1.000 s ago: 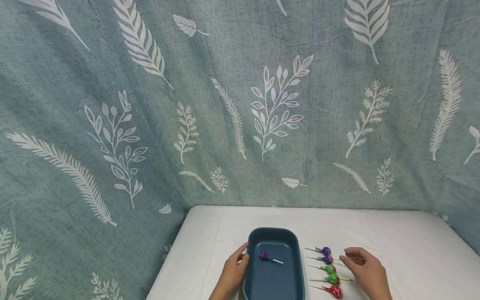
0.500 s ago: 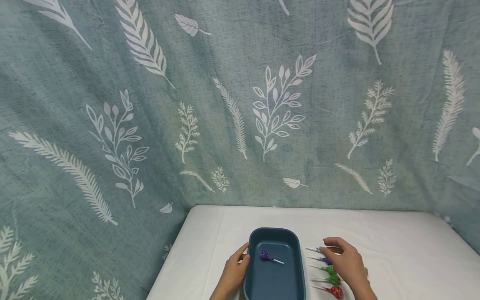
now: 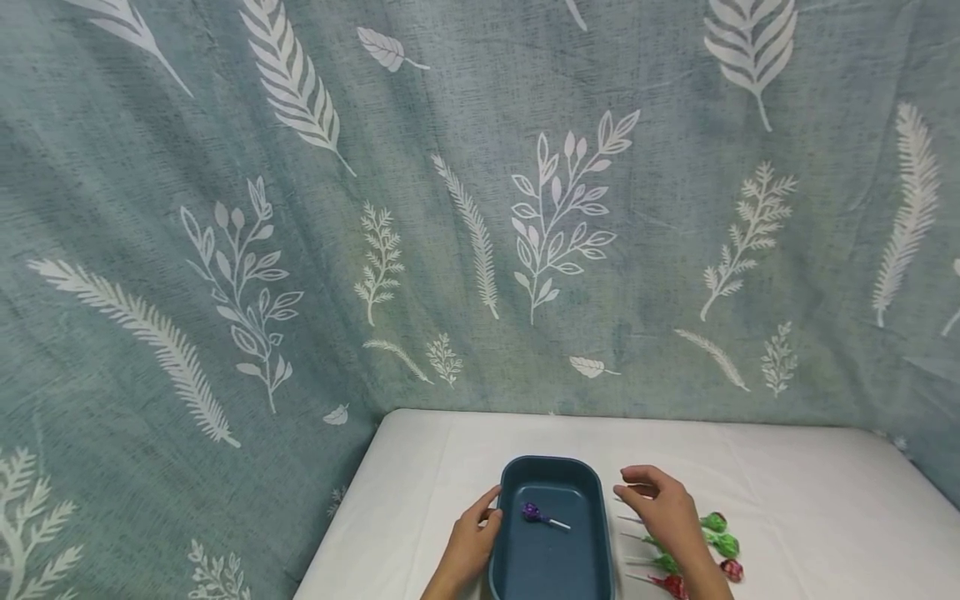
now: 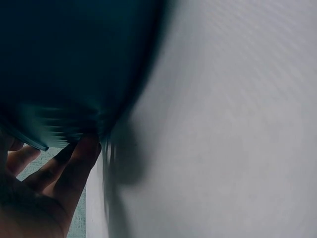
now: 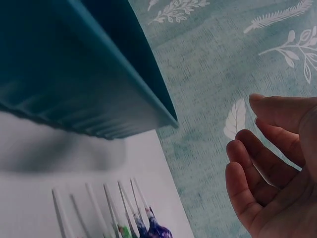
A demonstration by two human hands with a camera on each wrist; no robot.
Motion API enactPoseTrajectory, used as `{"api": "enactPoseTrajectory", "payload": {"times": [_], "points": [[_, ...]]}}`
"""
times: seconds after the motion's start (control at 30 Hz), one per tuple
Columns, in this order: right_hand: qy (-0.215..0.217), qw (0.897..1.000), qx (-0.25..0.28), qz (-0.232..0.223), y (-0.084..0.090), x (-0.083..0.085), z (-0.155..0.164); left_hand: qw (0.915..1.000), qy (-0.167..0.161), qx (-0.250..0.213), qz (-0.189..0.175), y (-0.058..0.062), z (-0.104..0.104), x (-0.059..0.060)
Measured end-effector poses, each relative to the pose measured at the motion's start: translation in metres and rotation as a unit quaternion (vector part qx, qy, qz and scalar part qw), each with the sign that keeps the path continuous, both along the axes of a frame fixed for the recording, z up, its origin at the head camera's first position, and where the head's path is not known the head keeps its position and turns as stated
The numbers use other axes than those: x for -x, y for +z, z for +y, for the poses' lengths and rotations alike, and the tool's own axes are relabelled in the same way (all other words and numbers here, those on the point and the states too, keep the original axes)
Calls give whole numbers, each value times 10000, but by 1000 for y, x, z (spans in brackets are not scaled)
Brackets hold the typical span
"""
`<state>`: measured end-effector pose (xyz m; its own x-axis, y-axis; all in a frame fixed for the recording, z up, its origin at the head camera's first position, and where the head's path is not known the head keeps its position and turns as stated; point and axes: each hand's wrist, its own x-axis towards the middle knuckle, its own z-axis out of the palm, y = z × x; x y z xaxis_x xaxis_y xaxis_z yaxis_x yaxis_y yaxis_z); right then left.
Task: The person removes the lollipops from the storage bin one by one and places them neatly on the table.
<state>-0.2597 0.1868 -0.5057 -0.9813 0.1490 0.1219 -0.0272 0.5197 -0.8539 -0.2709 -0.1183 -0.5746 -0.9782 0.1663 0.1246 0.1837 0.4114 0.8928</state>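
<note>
Reaching nearer the tray, the right hand hovers spread over light, stiff-sticked lollipops; left hand grips the tray's rim.

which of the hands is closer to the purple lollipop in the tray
Left. The left hand holds the tray rim right beside the purple lollipop; the right hand hovers outside the tray's other side.

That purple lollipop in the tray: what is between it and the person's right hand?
In the head view, only the tray's right wall and a bare strip of white table lie between the purple lollipop and the right hand.
</note>
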Motion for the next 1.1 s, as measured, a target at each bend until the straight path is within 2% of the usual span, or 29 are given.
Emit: {"api": "enactPoseTrajectory", "payload": {"times": [0.53, 0.77, 1.1], "points": [[321, 9992, -135, 181, -1, 14, -30, 9999, -6, -113, 31, 3, 1, -2], [459, 9982, 2, 399, 0, 21, -43, 10000, 5, -86, 45, 4, 0, -3], [794, 9963, -27, 339, 2, 33, -66, 9999, 40, -110, -41, 2, -1, -2]]}}
